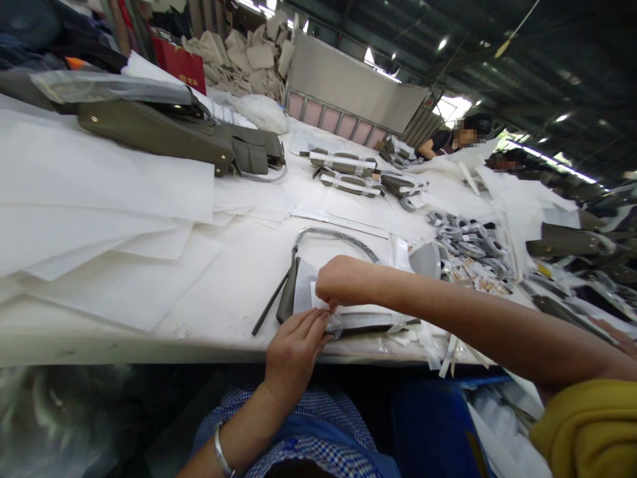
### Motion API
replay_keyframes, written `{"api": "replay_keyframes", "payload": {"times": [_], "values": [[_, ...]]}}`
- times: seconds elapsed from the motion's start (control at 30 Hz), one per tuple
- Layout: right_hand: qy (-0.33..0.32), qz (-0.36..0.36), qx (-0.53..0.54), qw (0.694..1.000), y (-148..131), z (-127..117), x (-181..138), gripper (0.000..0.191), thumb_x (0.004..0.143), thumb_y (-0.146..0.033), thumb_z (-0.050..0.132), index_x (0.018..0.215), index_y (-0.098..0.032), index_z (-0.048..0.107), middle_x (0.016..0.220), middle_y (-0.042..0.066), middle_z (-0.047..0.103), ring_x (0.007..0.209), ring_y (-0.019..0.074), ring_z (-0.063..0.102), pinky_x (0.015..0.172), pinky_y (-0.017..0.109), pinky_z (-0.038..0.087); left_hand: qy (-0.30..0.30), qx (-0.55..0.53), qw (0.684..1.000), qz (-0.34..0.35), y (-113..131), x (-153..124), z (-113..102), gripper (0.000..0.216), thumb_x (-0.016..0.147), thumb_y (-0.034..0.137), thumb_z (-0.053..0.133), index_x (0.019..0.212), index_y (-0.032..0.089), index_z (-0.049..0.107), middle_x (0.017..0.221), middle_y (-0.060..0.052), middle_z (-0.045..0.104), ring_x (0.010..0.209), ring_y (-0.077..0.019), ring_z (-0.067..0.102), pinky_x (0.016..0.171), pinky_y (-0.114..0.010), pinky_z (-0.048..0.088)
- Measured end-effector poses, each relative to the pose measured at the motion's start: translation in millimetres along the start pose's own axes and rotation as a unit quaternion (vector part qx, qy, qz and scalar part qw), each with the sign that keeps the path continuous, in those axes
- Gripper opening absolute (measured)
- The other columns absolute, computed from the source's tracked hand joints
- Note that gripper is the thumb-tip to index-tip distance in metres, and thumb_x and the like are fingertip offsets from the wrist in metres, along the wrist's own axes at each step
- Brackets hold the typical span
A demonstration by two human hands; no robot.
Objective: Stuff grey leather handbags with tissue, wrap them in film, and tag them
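Note:
At the near edge of the white table (149, 312), my left hand (293, 348) pinches the wrapped end of a dark olive strap piece (371, 323), partly covered in white paper and clear film. My right hand (343, 282) is closed in a fist just above it, pressing on the white wrapping (306, 292). A curved grey handle (338, 237) and a thin dark strap (271, 303) lie just beyond my hands. What my right fingers hold is hidden.
Large white paper sheets (99, 199) cover the left of the table. An olive bag (164, 133) lies at the back left, wrapped strap bundles (348, 172) in the middle, metal hardware (468, 236) to the right. Another person (458, 136) works at the far end.

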State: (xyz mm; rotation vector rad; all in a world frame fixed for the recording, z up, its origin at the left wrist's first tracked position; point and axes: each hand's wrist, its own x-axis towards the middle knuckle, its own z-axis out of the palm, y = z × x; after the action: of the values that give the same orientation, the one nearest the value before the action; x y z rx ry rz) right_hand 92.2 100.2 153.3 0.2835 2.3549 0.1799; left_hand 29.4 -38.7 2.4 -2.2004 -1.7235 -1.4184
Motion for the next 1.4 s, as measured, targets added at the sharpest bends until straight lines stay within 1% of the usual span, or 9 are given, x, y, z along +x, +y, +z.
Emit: {"api": "replay_keyframes", "payload": {"times": [0.27,0.43,0.6,0.77,0.9,0.97,1.07,1.2,1.4], "values": [[-0.051,0.003,0.009,0.999,11,-7,25,0.015,0.069,-0.034,0.083,0.075,-0.02,0.078,0.071,0.005,0.074,0.065,0.0178,0.065,0.056,0.025,0.038,-0.015,-0.006,1.0,-0.019,2,1,0,0.024,0.092,0.022,0.062,0.116,0.02,0.062,0.114,-0.004,0.07,0.105,-0.021,0.064,0.095,-0.033,0.051],[0.018,0.024,-0.008,1.0,39,4,41,0.043,0.064,-0.057,0.081,0.078,-0.017,0.077,0.069,0.007,0.072,0.07,0.0203,0.064,0.062,0.026,0.038,-0.007,-0.003,1.0,-0.017,1,1,1,0.026,0.093,0.023,0.06,0.118,0.019,0.061,0.114,-0.005,0.07,0.104,-0.0209,0.064,0.094,-0.033,0.051],[-0.005,0.038,0.161,0.986,78,33,55,0.052,0.062,-0.069,0.075,0.077,-0.019,0.075,0.065,0.0,0.068,0.06,0.0134,0.056,0.058,0.024,0.033,-0.011,0.004,1.0,-0.02,0,2,2,0.027,0.092,0.025,0.06,0.118,0.02,0.061,0.115,-0.004,0.07,0.105,-0.0209,0.064,0.093,-0.033,0.051],[0.134,0.084,0.353,0.922,101,66,47,0.039,0.068,-0.054,0.079,0.073,-0.016,0.072,0.062,-0.001,0.066,0.058,0.0127,0.056,0.056,0.023,0.036,-0.003,0.024,1.0,-0.002,-1,1,3,0.027,0.093,0.028,0.058,0.119,0.02,0.06,0.115,-0.003,0.07,0.105,-0.0206,0.064,0.094,-0.033,0.05],[0.256,0.11,0.403,0.872,87,86,24,0.042,0.083,-0.047,0.068,0.115,-0.02,0.069,0.105,0.006,0.073,0.092,0.0194,0.067,0.079,0.027,0.047,0.004,0.037,0.999,0.019,-2,0,5,0.025,0.095,0.03,0.055,0.117,0.02,0.061,0.115,-0.002,0.069,0.106,-0.0203,0.063,0.095,-0.033,0.048],[0.247,0.083,0.412,0.873,71,94,15,0.072,0.077,-0.055,0.072,0.139,-0.024,0.053,0.132,0.008,0.063,0.115,0.0245,0.061,0.096,0.032,0.044,0.008,0.045,0.998,0.031,-2,1,5,0.025,0.096,0.03,0.054,0.117,0.02,0.061,0.114,-0.003,0.07,0.105,-0.0204,0.064,0.094,-0.033,0.048],[0.197,0.074,0.42,0.883,54,102,14,0.104,0.064,-0.069,0.075,0.15,-0.025,0.037,0.146,0.011,0.049,0.13,0.0333,0.049,0.108,0.04,0.036,0.01,0.06,0.997,0.044,-3,0,5,0.025,0.096,0.03,0.054,0.118,0.019,0.061,0.114,-0.004,0.07,0.105,-0.021,0.064,0.094,-0.034,0.048],[0.203,0.109,0.437,0.869,50,108,25,0.087,0.069,-0.072,0.069,0.139,-0.022,0.055,0.136,0.01,0.059,0.122,0.0315,0.055,0.102,0.036,0.04,-0.001,0.076,0.996,0.042,-2,-1,5,0.026,0.095,0.029,0.056,0.119,0.019,0.06,0.116,-0.005,0.069,0.106,-0.0224,0.064,0.094,-0.035,0.048],[0.319,0.166,0.436,0.825,47,116,37,0.039,0.084,-0.057,0.065,0.1,-0.024,0.076,0.097,0.001,0.076,0.09,0.0199,0.067,0.072,0.024,0.044,-0.018,0.086,0.995,0.052,0,-1,3,0.025,0.094,0.027,0.058,0.118,0.02,0.059,0.118,-0.006,0.068,0.108,-0.0241,0.062,0.094,-0.037,0.05]]}}
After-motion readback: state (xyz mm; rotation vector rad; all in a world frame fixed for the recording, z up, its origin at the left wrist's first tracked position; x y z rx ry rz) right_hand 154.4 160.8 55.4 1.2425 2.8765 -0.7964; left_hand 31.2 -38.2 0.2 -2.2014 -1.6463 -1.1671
